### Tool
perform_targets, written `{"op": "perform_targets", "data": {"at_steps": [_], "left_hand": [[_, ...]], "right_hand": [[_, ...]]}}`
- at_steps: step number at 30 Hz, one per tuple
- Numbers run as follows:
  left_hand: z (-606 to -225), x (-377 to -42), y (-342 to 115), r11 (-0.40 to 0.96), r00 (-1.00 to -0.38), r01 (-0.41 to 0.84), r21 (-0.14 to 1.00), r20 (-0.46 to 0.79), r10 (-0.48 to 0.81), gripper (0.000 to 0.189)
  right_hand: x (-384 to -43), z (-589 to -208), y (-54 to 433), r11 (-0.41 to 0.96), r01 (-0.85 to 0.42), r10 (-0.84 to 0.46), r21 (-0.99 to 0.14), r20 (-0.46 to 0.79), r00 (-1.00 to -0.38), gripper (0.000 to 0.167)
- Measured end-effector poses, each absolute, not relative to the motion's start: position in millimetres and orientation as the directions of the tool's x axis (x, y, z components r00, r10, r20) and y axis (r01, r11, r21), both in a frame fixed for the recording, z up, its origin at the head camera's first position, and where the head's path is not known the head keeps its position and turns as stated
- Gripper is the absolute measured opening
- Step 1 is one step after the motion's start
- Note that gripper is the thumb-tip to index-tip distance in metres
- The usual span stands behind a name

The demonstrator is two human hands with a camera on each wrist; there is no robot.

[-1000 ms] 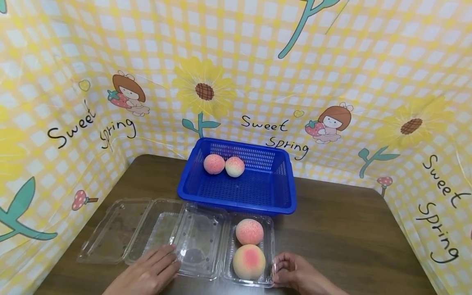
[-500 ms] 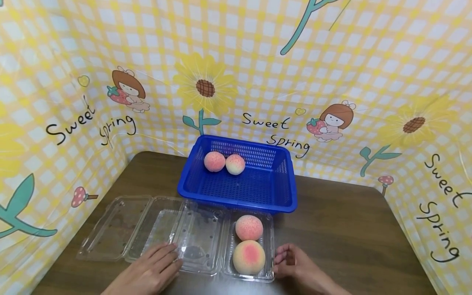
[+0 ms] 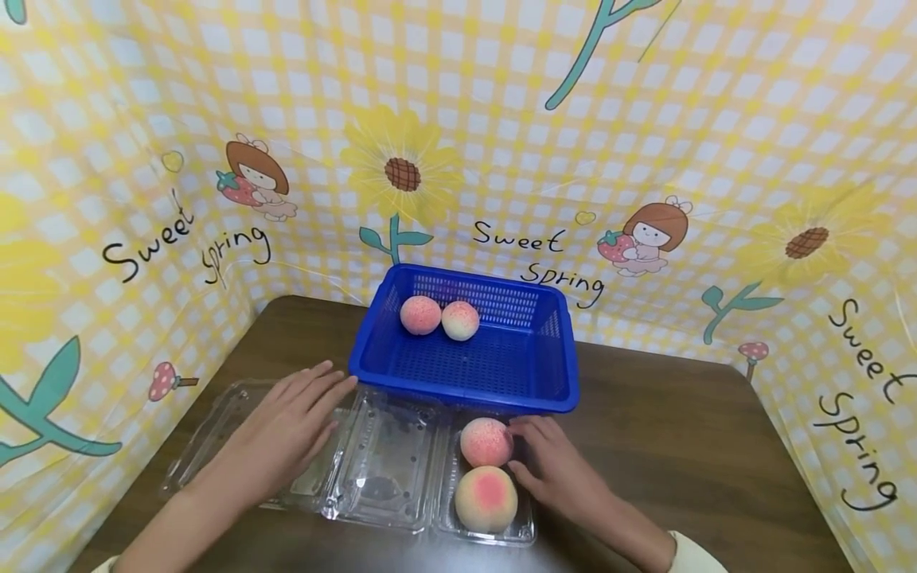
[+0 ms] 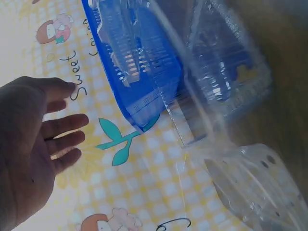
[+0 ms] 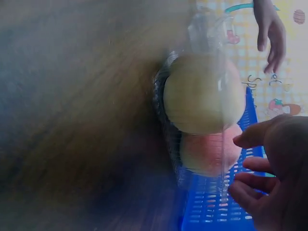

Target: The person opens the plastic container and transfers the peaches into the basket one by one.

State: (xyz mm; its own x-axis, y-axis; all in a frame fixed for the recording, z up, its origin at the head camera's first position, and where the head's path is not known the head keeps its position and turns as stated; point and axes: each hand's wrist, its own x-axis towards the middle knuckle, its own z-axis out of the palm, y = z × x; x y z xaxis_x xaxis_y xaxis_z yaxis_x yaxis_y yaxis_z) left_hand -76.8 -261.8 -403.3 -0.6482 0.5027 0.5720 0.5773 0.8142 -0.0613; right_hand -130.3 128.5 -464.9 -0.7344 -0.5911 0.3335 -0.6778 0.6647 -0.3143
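Note:
Two peaches lie in the tray of the right clear plastic clamshell container: a speckled pink peach at the far end, a larger yellow peach nearer. My right hand hovers beside the pink one with loosely bent fingers; the right wrist view shows the thumb close to that peach, but contact is unclear. Raised above the left clamshell container, my left hand has its fingers extended and holds nothing. It hides part of that container. Both lids are folded back to the left.
Behind the containers stands a blue plastic basket with two speckled peaches in its far left corner. A brown wooden table bears everything. Yellow checked cloth surrounds it at the back and sides.
My left hand has lifted from the left container's near part and moved forward over it. My right hand has gone from the right container's outer edge forward to the pink peach's side.

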Motion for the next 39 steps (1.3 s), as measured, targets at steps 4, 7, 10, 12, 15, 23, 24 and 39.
{"op": "perform_targets", "data": {"at_steps": [4, 7, 10, 12, 15, 23, 24, 39], "left_hand": [[-404.3, -91.8, -259.5, 0.817, -0.707, 0.572, -0.073, 0.461, 0.536, 0.043], [-404.1, -98.3, -253.8, 0.826, -0.751, 0.558, -0.082, 0.373, 0.545, 0.063], [-402.5, -104.2, -248.1, 0.836, -0.785, 0.541, -0.092, 0.302, 0.541, 0.065], [-401.8, -108.5, -245.7, 0.841, -0.798, 0.533, -0.098, 0.272, 0.537, 0.065], [-403.5, -117.4, -244.4, 0.835, -0.798, 0.546, -0.073, 0.257, 0.545, 0.059], [-413.5, -137.6, -250.1, 0.817, -0.797, 0.572, 0.072, 0.283, 0.533, 0.05], [-414.3, -138.9, -250.7, 0.819, -0.802, 0.568, 0.085, 0.282, 0.527, 0.05], [-414.1, -138.4, -247.1, 0.849, -0.837, 0.515, 0.115, 0.284, 0.469, 0.044]], "right_hand": [[-136.0, -464.7, 117.7, 0.652, -0.696, -0.64, -0.301, 0.272, -0.718, 0.044], [-138.8, -461.1, 108.9, 0.65, -0.707, -0.667, -0.278, 0.237, -0.706, 0.044], [-141.3, -456.3, 101.7, 0.639, -0.727, -0.697, -0.25, 0.212, -0.685, 0.045], [-143.2, -453.0, 98.2, 0.626, -0.74, -0.715, -0.246, 0.199, -0.671, 0.046], [-145.8, -449.4, 96.0, 0.606, -0.751, -0.737, -0.263, 0.17, -0.654, 0.048], [-153.3, -455.3, 96.6, 0.503, -0.851, -0.828, -0.152, 0.198, -0.525, 0.063], [-154.1, -456.7, 96.6, 0.493, -0.859, -0.832, -0.138, 0.212, -0.512, 0.063], [-150.5, -463.0, 103.4, 0.503, -0.863, -0.829, -0.035, 0.261, -0.494, 0.049]]}}
